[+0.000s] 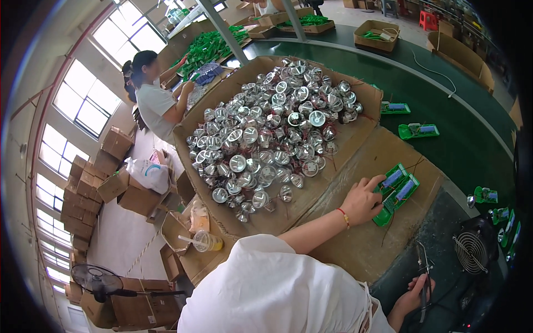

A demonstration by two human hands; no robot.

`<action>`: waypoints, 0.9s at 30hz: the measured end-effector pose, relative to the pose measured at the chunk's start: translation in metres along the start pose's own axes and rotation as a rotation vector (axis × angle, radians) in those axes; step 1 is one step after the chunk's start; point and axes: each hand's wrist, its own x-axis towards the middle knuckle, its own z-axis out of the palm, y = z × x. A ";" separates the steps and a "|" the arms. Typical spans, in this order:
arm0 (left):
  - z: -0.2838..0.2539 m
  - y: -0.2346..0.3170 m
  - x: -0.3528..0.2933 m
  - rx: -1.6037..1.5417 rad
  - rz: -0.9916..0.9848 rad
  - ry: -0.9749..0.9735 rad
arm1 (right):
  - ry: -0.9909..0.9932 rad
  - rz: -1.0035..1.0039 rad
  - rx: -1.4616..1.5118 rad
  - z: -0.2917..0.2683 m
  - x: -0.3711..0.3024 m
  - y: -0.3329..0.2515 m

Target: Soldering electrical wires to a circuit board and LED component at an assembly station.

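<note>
My left hand [362, 201] is touching green housings [396, 202] near cardboard sheet's [355, 244] right corner, grip unclear. Right hand [412, 296] is clutching soldering iron [423, 269].

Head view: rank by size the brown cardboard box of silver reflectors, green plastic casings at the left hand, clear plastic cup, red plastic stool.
1. Brown cardboard box
2. Green plastic casings, taken together
3. Clear plastic cup
4. Red plastic stool; looks smallest but stands farther away
</note>
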 end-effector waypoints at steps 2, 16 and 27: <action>-0.004 0.007 -0.016 0.005 -0.012 0.022 | 0.009 -0.026 0.018 -0.002 0.003 0.001; -0.065 -0.011 -0.152 0.388 -0.379 0.484 | -0.026 -0.130 0.108 -0.008 0.002 0.006; -0.057 -0.064 -0.125 0.208 -0.864 0.747 | -0.063 -0.102 0.139 -0.006 0.000 0.000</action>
